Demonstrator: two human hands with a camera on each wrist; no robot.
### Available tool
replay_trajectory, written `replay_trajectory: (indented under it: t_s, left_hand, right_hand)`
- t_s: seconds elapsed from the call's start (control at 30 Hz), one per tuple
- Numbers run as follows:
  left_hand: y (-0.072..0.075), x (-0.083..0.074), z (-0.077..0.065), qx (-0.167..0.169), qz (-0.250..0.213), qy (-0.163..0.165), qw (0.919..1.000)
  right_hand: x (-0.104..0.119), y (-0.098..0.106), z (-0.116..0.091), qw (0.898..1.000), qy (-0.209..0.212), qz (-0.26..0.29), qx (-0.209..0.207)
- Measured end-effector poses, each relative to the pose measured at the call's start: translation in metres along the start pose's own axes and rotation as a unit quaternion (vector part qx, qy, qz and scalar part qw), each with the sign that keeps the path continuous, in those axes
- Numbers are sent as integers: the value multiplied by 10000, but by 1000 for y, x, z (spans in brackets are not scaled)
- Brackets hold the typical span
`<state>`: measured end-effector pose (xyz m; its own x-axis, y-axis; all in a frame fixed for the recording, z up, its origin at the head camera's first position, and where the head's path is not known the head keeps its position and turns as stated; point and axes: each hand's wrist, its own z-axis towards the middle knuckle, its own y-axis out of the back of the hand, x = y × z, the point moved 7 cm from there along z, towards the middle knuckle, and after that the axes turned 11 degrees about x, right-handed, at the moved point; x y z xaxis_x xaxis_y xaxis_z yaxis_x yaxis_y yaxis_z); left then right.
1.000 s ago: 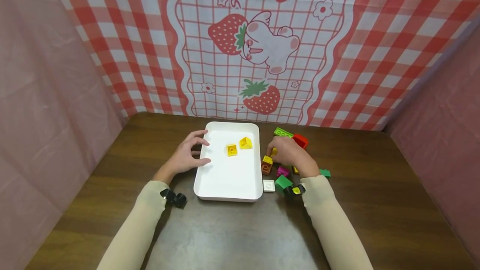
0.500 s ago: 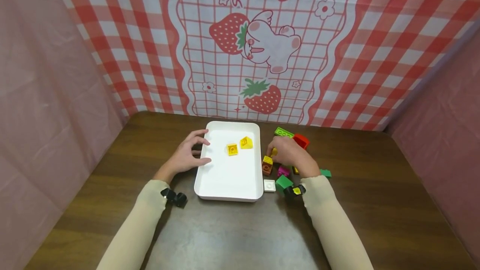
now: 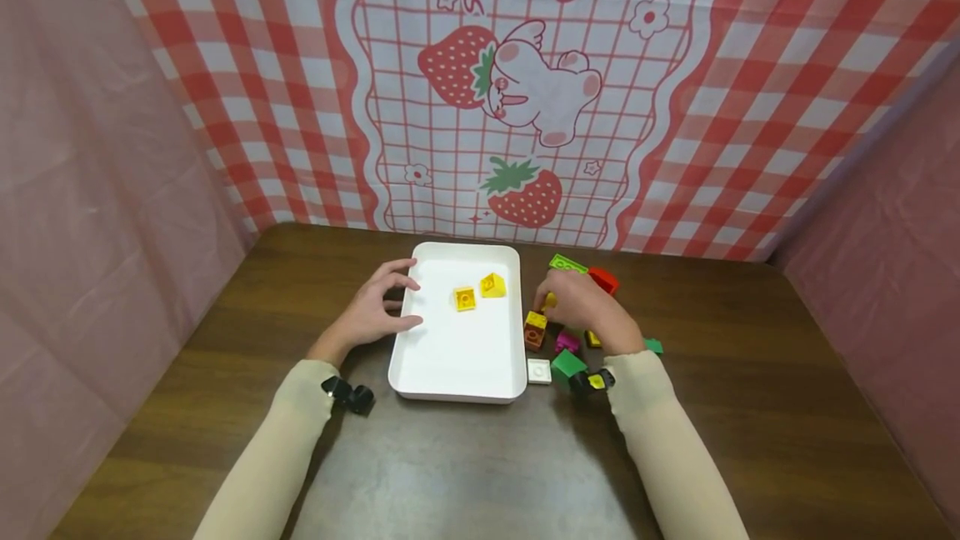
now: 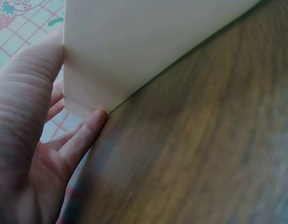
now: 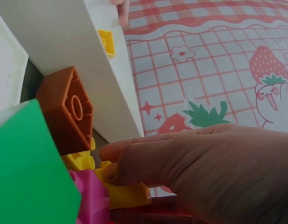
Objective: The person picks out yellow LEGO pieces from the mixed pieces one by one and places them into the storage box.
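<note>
"Yellow block (image 5: 127,196), that's what the right hand (image 3: 581,302) has, isn't it?"

"Yes, pinched between thumb and fingertips. It's down among the loose pieces on the desk (image 3: 450,473), just off the right side of the white tray (image 3: 465,365). From above, the hand covers most of it."

"And the left hand (image 3: 367,312)?"

"Spread at the opposite side of the tray, fingers and thumb apart, touching the edge."

"What's lying in the tray?"

"Two bits, both toward the far end: a square yellow piece (image 3: 464,299) with its hollow underside showing, and a sloped yellow piece (image 3: 492,285) just beside it, to the right."

"There's more clutter around that right hand."

"Plenty. A brown block (image 3: 534,336) lies beside the tray wall, another yellow piece (image 3: 536,318) right next to it. Nearer the person come a magenta block (image 3: 567,342), a green block (image 3: 568,363) and a white square (image 3: 538,371), that last one close by the tray. Farther back, a light green plate (image 3: 567,263) and a red block (image 3: 603,280) peek out past the hand."

"Cheerful cloth (image 3: 285,132) behind it all."

"Red checks and strawberries, with a white bunny printed sideways."
</note>
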<state>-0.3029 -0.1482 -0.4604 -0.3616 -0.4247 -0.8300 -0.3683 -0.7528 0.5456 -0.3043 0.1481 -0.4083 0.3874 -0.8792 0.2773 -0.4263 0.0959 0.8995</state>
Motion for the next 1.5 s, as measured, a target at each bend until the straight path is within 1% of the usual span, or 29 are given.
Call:
replay_trajectory:
  t_s: [0.13, 0.2, 0.27, 0.43, 0.5, 0.77, 1.0, 1.27, 1.5]
  left_hand:
    - [0, -2, 0, -41, -47, -9, 10000]
    - [0, -6, -1, -46, -57, -15, 10000]
    - [0, -13, -2, -37, -67, -11, 10000]
    - [2, -38, -9, 18, -61, 3, 10000]
    - [3, -43, -11, 28, -56, -8, 10000]
    - [3, -42, -11, 35, -70, 1, 10000]
    - [3, -44, -11, 43, -125, 44, 9999]
    - [3, -42, -11, 35, -89, -2, 10000]
    - [2, -42, -10, 43, -73, 25, 10000]
  right_hand:
    - [0, 5, -3, 9999, 88, 15, -112]
    - [1, 8, -5, 9998, 130, 25, -173]
    - [1, 11, -7, 9996, 145, 12, -224]
    - [4, 17, -11, 9993, 146, 125, -322]
    - [6, 19, -13, 9991, 165, 174, -345]
    - [11, 19, -13, 9986, 299, 174, -410]
    - [12, 20, -14, 9971, 420, 208, -605]
    - [14, 23, -14, 9955, 518, 177, -777]
    - [19, 26, -16, 9935, 644, 119, -932]
